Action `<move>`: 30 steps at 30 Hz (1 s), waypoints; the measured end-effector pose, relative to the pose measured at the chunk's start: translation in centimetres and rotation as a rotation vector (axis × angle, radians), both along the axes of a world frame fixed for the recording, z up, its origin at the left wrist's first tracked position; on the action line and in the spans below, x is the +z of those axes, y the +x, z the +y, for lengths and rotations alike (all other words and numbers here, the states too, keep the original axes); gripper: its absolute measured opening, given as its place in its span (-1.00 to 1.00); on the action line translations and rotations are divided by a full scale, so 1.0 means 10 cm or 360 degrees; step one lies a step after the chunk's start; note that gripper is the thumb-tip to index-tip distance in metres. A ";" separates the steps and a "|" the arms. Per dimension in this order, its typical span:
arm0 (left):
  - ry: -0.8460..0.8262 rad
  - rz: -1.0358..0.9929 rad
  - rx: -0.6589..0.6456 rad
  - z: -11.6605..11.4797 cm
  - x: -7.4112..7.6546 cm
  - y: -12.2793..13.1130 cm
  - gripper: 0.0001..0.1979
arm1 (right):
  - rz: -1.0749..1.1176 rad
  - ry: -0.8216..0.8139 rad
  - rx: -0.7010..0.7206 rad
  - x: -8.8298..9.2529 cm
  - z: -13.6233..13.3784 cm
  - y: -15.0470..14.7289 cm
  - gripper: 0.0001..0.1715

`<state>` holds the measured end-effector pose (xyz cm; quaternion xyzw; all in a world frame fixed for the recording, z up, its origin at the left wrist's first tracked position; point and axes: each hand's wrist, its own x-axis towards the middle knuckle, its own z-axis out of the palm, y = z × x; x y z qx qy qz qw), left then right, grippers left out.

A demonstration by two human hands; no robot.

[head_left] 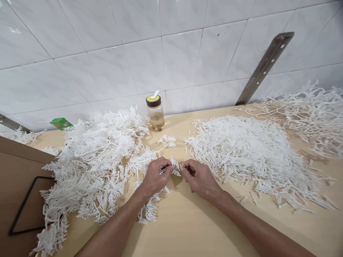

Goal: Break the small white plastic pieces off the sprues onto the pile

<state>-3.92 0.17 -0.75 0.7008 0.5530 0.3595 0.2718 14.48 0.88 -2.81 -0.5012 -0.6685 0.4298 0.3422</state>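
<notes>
Near the middle of the table, my left hand [158,174] pinches a small white feathery sprig [174,163] between thumb and fingertips. My right hand [198,178] has its thumb and index finger closed at the sprig's right end; the tiny bit between them is hard to make out. Left of my hands lies a big tangled heap of white branched sprigs [99,153], with some strands reaching under my left hand. To the right spreads a pile of short loose white pieces [249,148].
A clear bottle with a yellow and black lid [155,116] stands by the tiled wall. Bare white stems [316,117] lie far right, and a green packet [61,123] sits behind the left heap. A brown box [21,185] borders the left side.
</notes>
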 end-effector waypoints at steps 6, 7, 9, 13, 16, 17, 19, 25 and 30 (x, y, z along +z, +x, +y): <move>0.0007 0.0000 0.0001 -0.01 0.02 0.00 -0.81 | -0.0141 0.0064 0.0037 0.05 0.01 0.01 -0.85; 0.0015 -0.0009 0.0004 -0.02 0.02 0.00 -0.80 | -0.0163 0.0048 0.0029 0.06 0.01 0.01 -0.86; 0.0037 -0.0029 0.0009 -0.02 0.02 0.00 -0.78 | -0.0179 -0.0020 -0.0007 0.06 0.01 0.00 -0.91; 0.0078 -0.0063 -0.0004 -0.04 0.02 0.03 -0.79 | -0.0155 -0.0153 -0.0140 0.06 0.00 -0.06 -0.86; 0.0105 -0.0079 -0.0009 -0.04 0.02 0.05 -0.80 | -0.0085 -0.0213 -0.0215 0.07 -0.03 -0.12 -0.83; 0.0113 -0.0088 -0.0003 -0.04 0.02 0.06 -0.80 | -0.0059 -0.0222 -0.0237 0.07 -0.04 -0.14 -0.84; 0.0123 -0.0118 0.0010 -0.05 0.01 0.06 -0.80 | -0.0017 -0.0216 -0.0285 0.06 -0.04 -0.18 -0.89; 0.0129 -0.0284 0.0108 -0.01 0.00 -0.03 -0.76 | -0.0004 -0.0123 -0.0521 -0.01 0.08 -0.05 -0.87; 0.0051 -0.0310 0.0163 0.03 -0.02 -0.09 -0.74 | 0.0004 -0.0095 -0.0549 0.08 0.16 0.13 -0.91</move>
